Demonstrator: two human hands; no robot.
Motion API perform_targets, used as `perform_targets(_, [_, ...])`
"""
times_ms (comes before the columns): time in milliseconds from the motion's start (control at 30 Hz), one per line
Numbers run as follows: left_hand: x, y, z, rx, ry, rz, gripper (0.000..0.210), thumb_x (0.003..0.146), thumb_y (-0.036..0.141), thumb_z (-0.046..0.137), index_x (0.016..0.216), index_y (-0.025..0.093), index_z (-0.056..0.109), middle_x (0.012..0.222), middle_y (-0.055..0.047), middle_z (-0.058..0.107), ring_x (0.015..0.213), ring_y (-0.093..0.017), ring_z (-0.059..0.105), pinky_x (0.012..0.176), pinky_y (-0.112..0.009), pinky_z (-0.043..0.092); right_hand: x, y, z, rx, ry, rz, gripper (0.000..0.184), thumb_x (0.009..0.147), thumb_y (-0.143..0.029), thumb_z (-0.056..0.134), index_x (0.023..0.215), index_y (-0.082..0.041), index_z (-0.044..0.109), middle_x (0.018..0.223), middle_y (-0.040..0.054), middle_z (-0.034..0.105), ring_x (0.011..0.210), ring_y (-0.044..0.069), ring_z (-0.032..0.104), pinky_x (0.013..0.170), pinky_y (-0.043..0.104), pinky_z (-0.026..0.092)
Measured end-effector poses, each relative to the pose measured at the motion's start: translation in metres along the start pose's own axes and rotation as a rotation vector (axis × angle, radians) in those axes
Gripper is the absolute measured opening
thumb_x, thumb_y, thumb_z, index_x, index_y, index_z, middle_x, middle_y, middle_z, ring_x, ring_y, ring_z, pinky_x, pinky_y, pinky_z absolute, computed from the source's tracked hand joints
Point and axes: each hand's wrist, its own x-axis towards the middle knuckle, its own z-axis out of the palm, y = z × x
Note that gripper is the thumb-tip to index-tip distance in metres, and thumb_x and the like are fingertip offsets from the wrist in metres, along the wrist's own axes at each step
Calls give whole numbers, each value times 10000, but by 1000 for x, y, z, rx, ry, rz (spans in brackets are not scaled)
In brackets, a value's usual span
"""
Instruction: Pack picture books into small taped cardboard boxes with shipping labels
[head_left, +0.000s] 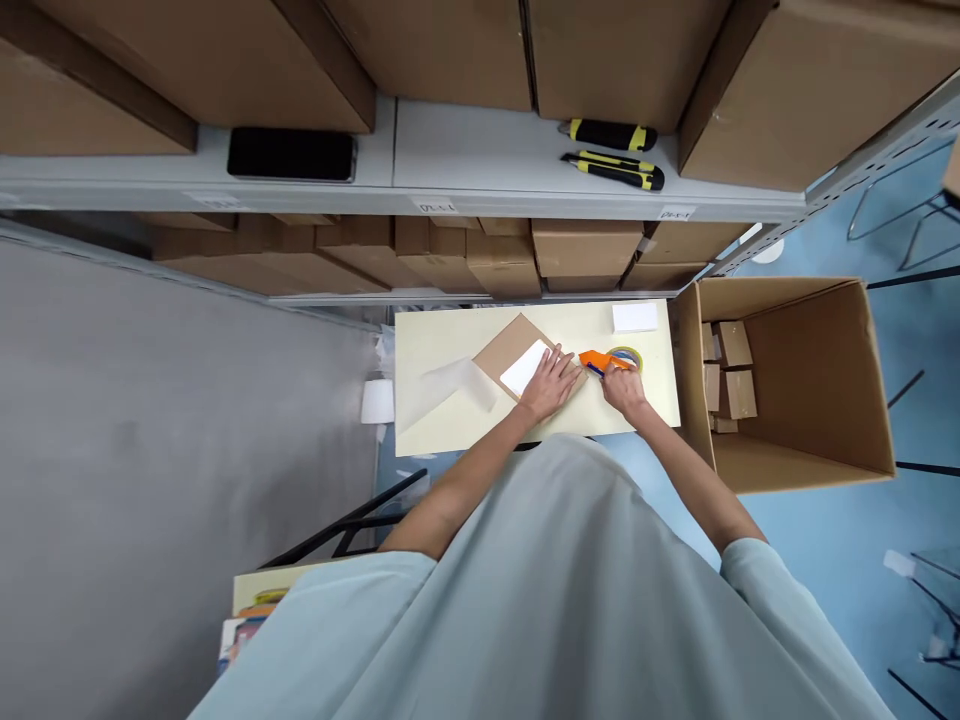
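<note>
A flat brown cardboard box [499, 355] lies at an angle on the pale yellow table [442, 430], with a white sheet [523, 368] on its top face. My left hand [551, 383] rests spread on the box and overlaps the sheet's edge. My right hand [624, 388] is wrapped round the handle of an orange tape dispenser [595, 360], whose front end is at the box's right corner. The roll of tape [634, 356] shows behind that hand. A translucent sheet [450, 385] lies left of the box.
White paper slips [634, 317] lie at the table's back right. An open carton [814, 400] holding several small boxes stands to the right. Ahead, a grey shelf [465, 140] carries cartons, a black phone [292, 154] and two utility knives, one in front [615, 170].
</note>
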Motion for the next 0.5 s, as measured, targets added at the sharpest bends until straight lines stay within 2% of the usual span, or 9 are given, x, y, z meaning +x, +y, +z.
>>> perform_targets(133, [-5,0,-1,-28,-10,60,441,1078,254,505,1460,213,721,1617,-166,601,1674,-373,323,1361,-668,267,-12,4,-13,-53,1,-19,477,1018,-55,413,1460,55,554,1220,317,765,1159,335,749,1166,457,393])
perform_targets(200, [-7,0,-1,-32,7,55,435,1077,246,504,1446,210,731,1610,-160,610,1663,-365,349,1368,-657,257,-17,1,-16,-72,-10,14,465,1018,-54,414,1438,65,573,1191,322,769,1136,336,758,1137,455,422])
perform_targets(333, [-14,3,1,-28,-5,86,425,1084,240,492,1422,184,741,1575,-169,641,1633,-355,412,1375,-641,244,-11,-22,-22,-57,-35,185,459,1106,-207,354,1370,50,627,1142,328,775,1045,333,783,964,413,529])
perform_targets(433, [-20,7,3,-61,-49,180,407,1077,229,513,1411,198,745,1546,-154,668,1621,-323,439,1382,-604,253,1,-31,-34,1,-14,299,522,1142,-319,355,1438,53,570,1183,319,769,1111,344,773,965,396,533])
perform_targets(500, [-23,9,4,-84,-37,188,398,1077,224,521,1409,199,740,1553,-153,663,1619,-306,444,1390,-586,243,3,-30,-46,19,10,272,555,1144,-361,393,1476,67,518,1183,319,767,1145,364,762,1003,405,518])
